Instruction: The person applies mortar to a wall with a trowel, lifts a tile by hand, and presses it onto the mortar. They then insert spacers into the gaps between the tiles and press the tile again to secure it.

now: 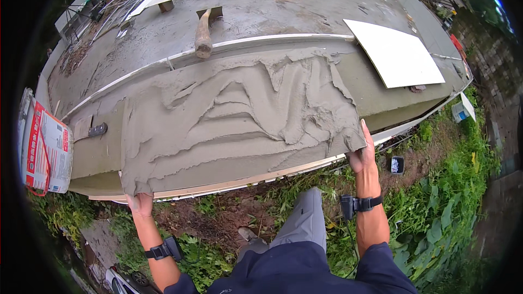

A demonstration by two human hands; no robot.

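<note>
A wide slab (245,114) lies across the top of the wall in front of me, its upper face thick with wet grey mortar in ridges and troughs. My left hand (140,204) grips its near left corner, fingers partly hidden beneath the edge. At the near right corner, my right hand (362,155) is closed on the slab's side. Mortar hides what the slab itself is made of. Just left of it a trowel (90,129) with a dark handle rests on the ledge. Beyond the far edge lies a wooden-handled tool (203,35) with a flat dark head.
A white bucket (61,149) with a red label stands at the left end of the ledge (98,152). On the right, a white panel (397,54) leans across it. Weeds (436,212) and bare soil surround my feet; a small dark container (397,165) sits there.
</note>
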